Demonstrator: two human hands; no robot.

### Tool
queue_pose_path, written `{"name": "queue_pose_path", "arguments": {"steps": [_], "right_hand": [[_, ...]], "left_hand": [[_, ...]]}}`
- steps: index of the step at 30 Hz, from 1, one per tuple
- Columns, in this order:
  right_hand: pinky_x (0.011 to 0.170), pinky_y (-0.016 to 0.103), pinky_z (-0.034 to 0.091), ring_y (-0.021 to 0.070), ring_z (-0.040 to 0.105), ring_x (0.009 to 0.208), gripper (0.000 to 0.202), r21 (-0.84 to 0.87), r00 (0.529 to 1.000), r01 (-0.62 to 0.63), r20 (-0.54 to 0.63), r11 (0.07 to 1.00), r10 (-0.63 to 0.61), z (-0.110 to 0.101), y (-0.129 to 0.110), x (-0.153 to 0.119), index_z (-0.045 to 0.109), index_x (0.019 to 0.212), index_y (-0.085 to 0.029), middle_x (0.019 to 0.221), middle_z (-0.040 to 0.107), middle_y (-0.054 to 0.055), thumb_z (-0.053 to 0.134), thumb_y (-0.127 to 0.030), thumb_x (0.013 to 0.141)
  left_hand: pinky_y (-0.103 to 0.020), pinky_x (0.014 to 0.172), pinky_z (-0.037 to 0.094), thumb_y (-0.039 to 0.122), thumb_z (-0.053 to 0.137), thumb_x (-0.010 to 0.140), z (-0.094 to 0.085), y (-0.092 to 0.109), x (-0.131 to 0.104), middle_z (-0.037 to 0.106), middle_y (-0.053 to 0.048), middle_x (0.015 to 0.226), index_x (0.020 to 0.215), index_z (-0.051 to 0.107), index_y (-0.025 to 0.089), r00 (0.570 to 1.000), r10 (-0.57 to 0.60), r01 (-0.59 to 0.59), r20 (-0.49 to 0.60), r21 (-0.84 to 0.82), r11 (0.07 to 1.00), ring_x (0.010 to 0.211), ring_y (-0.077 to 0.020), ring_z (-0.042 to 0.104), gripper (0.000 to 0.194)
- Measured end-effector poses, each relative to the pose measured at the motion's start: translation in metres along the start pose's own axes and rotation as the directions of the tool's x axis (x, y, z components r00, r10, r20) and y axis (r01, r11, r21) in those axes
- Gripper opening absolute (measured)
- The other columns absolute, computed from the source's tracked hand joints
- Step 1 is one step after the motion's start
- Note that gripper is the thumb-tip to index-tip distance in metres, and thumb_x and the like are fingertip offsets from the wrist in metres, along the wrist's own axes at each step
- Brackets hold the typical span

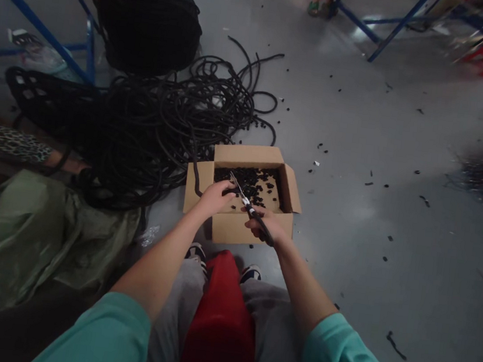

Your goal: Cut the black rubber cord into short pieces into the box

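My left hand (215, 198) is closed on a black cord (196, 176), which runs over the box's left flap from the pile. In my right hand (270, 227) are black-handled scissors (258, 219). Their blades point up and left, close to the fingertips of my left hand. Both hands are over an open cardboard box (250, 156). Many short black cut pieces (248, 177) lie inside it, mostly toward the back and left. Where the blades meet the cord is too small to make out.
A tangled heap of black cord (166, 110) spreads left of the box, with a large black coil (149, 23) behind. Blue metal frames (36, 18) stand at the upper left. A green cloth or sack (55, 228) and another person's patterned sleeve (9, 138) are at left.
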State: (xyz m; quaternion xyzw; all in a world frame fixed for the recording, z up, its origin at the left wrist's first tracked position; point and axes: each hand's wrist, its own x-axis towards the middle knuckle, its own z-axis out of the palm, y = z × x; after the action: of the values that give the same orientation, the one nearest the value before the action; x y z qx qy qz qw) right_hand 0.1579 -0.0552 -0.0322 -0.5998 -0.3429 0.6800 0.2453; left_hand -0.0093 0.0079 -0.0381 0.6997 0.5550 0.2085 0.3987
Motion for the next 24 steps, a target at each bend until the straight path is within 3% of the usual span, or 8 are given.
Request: {"name": "queue_pose_path", "arguments": {"steps": [4, 8, 11, 14, 18, 24], "right_hand": [[0.039, 0.021, 0.027, 0.008, 0.038, 0.039, 0.057, 0.041, 0.996, 0.022, 0.085, 0.999, -0.026, -0.002, 0.002, -0.001, 0.055, 0.103, -0.012, 0.042, 0.044, -0.009, 0.056, -0.017, 0.046], [0.041, 0.02, 0.028, 0.0072, 0.041, 0.044, 0.054, -0.008, 0.995, 0.079, 0.064, 0.997, -0.078, -0.004, 0.004, 0.001, 0.057, 0.1, -0.014, 0.049, 0.048, -0.007, 0.057, -0.015, 0.046], [0.039, 0.02, 0.026, 0.0074, 0.038, 0.041, 0.053, -0.028, 0.996, 0.072, 0.047, 0.997, -0.07, -0.003, 0.004, 0.002, 0.057, 0.1, -0.013, 0.045, 0.044, -0.008, 0.058, -0.018, 0.047], [0.037, 0.02, 0.025, 0.0075, 0.036, 0.037, 0.055, -0.002, 0.998, 0.054, 0.024, 0.999, -0.054, -0.002, 0.003, 0.002, 0.057, 0.102, -0.012, 0.041, 0.041, -0.009, 0.057, -0.019, 0.047], [0.036, 0.02, 0.024, 0.0068, 0.035, 0.036, 0.053, 0.011, 0.998, 0.054, -0.025, 0.998, -0.054, -0.001, 0.002, 0.002, 0.057, 0.1, -0.012, 0.04, 0.041, -0.01, 0.056, -0.017, 0.047], [0.035, 0.02, 0.023, 0.0065, 0.034, 0.034, 0.05, 0.079, 0.999, 0.012, -0.042, 0.997, -0.008, -0.001, 0.003, 0.002, 0.057, 0.096, -0.014, 0.04, 0.039, -0.01, 0.058, -0.02, 0.046]], "left_hand": [[-0.033, 0.086, 0.044, 0.014, 0.053, 0.071, 0.002, 0.003, -0.001, 0.068, -0.006, 0.093, 0.088, 0.064, 0.016, 0.999, -0.003, 0.001, 0.054, 0.031, 1.0, 0.09, -0.0186, 0.06, 0.02], [-0.03, 0.081, 0.045, 0.014, 0.053, 0.071, 0.004, 0.002, 0.0, 0.069, -0.005, 0.089, 0.086, 0.067, 0.017, 0.993, 0.026, -0.03, 0.113, 0.034, 0.999, 0.085, -0.0175, 0.06, 0.021], [-0.027, 0.071, 0.047, 0.016, 0.049, 0.073, 0.005, -0.003, 0.002, 0.068, -0.003, 0.076, 0.087, 0.067, 0.017, 0.991, 0.0, 0.001, 0.131, -0.008, 1.0, 0.069, -0.0143, 0.059, 0.023], [-0.025, 0.065, 0.046, 0.019, 0.048, 0.075, 0.005, -0.008, 0.003, 0.067, -0.003, 0.073, 0.093, 0.067, 0.015, 0.994, -0.043, 0.048, 0.105, -0.042, 0.998, 0.06, -0.0121, 0.056, 0.027], [-0.027, 0.07, 0.046, 0.022, 0.049, 0.075, 0.006, -0.01, 0.004, 0.068, -0.004, 0.081, 0.1, 0.066, 0.016, 0.997, -0.036, 0.041, 0.067, -0.082, 0.996, 0.065, -0.0129, 0.057, 0.03], [-0.029, 0.074, 0.046, 0.019, 0.051, 0.073, 0.007, -0.008, 0.004, 0.068, -0.004, 0.084, 0.09, 0.066, 0.018, 0.999, -0.041, 0.043, 0.024, -0.105, 0.993, 0.074, -0.0155, 0.06, 0.022]]}}
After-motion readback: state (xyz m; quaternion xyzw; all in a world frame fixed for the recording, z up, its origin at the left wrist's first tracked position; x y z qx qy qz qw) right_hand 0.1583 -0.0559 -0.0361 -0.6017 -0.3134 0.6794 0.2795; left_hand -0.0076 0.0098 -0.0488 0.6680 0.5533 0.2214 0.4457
